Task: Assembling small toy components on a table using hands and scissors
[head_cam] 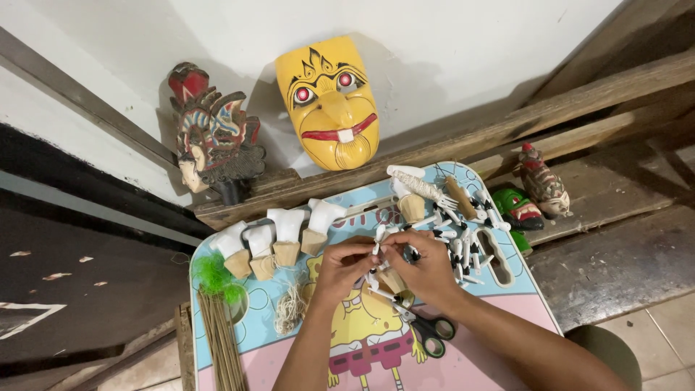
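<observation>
Scissors (pixel 427 327) lie nearest me on the tray (pixel 507 304), black handles to the right, just under my right wrist. Above them, both hands meet over the tray's middle. My left hand (pixel 342 269) has fingers pinched shut on a small white piece (pixel 378 239); my right hand (pixel 427 266) closes on the same little bundle from the other side, fingertips touching. A tan cone (pixel 391 281) sits between my palms. Left of me, thin sticks (pixel 217 340) with a green tuft (pixel 214 276), and a twine bundle (pixel 291 310). Further out, a row of white figures (pixel 282 235) on tan bases; to the right, a pile of white bits (pixel 463 242). On the ledge beyond stands a yellow mask (pixel 329 101), a dark carved mask (pixel 213 137) beside it.
</observation>
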